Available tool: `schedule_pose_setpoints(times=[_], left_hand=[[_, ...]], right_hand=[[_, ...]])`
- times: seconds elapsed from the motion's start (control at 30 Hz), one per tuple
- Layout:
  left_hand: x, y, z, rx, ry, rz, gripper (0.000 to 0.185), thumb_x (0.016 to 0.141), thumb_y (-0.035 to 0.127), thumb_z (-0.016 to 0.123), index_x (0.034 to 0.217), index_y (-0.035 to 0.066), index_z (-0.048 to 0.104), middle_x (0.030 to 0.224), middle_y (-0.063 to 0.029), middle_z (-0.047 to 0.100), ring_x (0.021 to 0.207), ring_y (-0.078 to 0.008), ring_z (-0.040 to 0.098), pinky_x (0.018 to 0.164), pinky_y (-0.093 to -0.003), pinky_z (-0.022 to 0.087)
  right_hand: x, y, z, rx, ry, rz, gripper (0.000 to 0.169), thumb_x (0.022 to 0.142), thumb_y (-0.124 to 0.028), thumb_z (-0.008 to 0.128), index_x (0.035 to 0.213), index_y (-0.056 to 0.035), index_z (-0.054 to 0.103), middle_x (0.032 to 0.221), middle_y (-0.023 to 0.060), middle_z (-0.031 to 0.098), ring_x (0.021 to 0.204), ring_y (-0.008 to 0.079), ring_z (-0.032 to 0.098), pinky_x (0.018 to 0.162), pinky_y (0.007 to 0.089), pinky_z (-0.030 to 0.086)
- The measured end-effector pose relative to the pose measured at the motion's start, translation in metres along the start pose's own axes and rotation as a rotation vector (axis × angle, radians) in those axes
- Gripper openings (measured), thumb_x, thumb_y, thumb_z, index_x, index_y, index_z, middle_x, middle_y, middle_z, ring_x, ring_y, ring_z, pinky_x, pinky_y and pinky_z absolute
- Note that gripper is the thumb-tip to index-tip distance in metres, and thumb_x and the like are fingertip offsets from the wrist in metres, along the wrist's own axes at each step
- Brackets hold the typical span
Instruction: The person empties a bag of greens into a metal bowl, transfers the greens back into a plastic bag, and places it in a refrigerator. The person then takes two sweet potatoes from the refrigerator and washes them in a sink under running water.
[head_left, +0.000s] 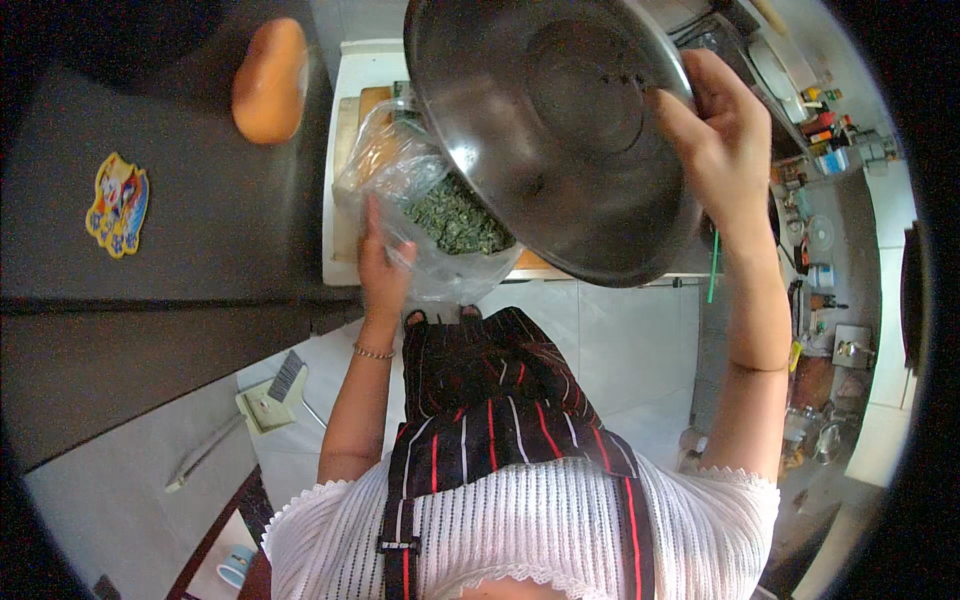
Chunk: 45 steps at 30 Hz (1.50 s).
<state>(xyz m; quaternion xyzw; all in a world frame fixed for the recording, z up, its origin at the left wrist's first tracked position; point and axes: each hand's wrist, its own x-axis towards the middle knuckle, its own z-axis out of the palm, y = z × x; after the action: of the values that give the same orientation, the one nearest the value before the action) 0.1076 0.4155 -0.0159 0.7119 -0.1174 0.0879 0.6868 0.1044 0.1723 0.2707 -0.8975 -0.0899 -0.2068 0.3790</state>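
My right hand (724, 142) grips the rim of a large dark metal bowl (577, 135), tilted with its hollow side showing. My left hand (386, 259) is at the side of a clear plastic bag (442, 274), its fingers partly behind the film. Inside the bag lie chopped green leaves (459, 216), just beside the bowl's lower left edge. Beneath the bag, a wooden board (532, 261) shows in part.
On the dark counter to the left lie an orange-skinned squash (271, 81) and a colourful trivet-like piece (118, 205). A dustpan (268, 405) and a brush (288, 376) are by the lower left cabinet. Bottles and utensils crowd the far right.
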Motion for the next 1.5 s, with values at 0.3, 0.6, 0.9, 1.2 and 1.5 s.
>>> schedule_pose_setpoints(times=[0.3, 0.6, 0.9, 1.2, 1.5], left_hand=[[-0.001, 0.017, 0.02, 0.055, -0.065, -0.082, 0.072, 0.077, 0.004, 0.061, 0.14, 0.006, 0.025, 0.145, -0.0127, 0.025, 0.133, -0.0243, 0.024, 0.108, -0.0359, 0.021], [0.01, 0.02, 0.067, 0.642, -0.42, 0.358, 0.055, 0.08, 0.03, 0.061, 0.131, 0.019, 0.044, 0.143, -0.0135, 0.028, 0.132, -0.0354, 0.025, 0.106, -0.0516, 0.019], [0.039, -0.033, 0.104, 1.016, -0.443, 0.553, 0.035, 0.084, 0.031, 0.047, 0.115, 0.016, 0.057, 0.133, -0.0093, 0.043, 0.122, -0.0323, 0.039, 0.096, -0.0531, 0.029], [0.023, -0.01, 0.014, 1.123, -0.379, 0.338, 0.025, 0.079, 0.009, 0.054, 0.101, 0.002, 0.062, 0.115, -0.0131, 0.058, 0.111, -0.0332, 0.051, 0.098, -0.0416, 0.036], [0.037, 0.042, -0.03, 0.794, -0.124, -0.157, 0.023, 0.074, 0.01, 0.065, 0.093, -0.003, 0.065, 0.098, -0.0191, 0.064, 0.093, -0.0295, 0.062, 0.081, -0.0332, 0.047]], right_hand=[[-0.01, 0.008, -0.027, -0.152, 0.055, -0.024, 0.019, 0.081, -0.006, 0.058, 0.098, 0.0037, 0.055, 0.082, 0.0, 0.055, 0.075, 0.0063, 0.049, 0.068, 0.0198, 0.04], [-0.03, -0.013, -0.011, -0.193, 0.061, -0.121, 0.013, 0.068, -0.003, 0.059, 0.08, -0.0004, 0.055, 0.056, 0.012, 0.046, 0.044, 0.0146, 0.046, 0.045, 0.0255, 0.039], [-0.04, -0.01, 0.0, -0.205, -0.063, -0.318, 0.017, 0.068, -0.002, 0.062, 0.083, 0.0011, 0.055, 0.055, 0.0081, 0.043, 0.041, 0.0142, 0.042, 0.041, 0.0241, 0.034], [-0.051, 0.025, -0.056, -0.124, 0.21, 0.003, 0.016, 0.074, -0.005, 0.06, 0.089, 0.0013, 0.056, 0.068, 0.0012, 0.053, 0.061, 0.0043, 0.047, 0.054, 0.0193, 0.038], [-0.111, 0.082, -0.168, 0.115, 0.77, 0.433, 0.031, 0.071, -0.016, 0.067, 0.099, -0.0035, 0.061, 0.088, 0.0021, 0.06, 0.082, 0.0125, 0.055, 0.079, 0.0271, 0.041]])
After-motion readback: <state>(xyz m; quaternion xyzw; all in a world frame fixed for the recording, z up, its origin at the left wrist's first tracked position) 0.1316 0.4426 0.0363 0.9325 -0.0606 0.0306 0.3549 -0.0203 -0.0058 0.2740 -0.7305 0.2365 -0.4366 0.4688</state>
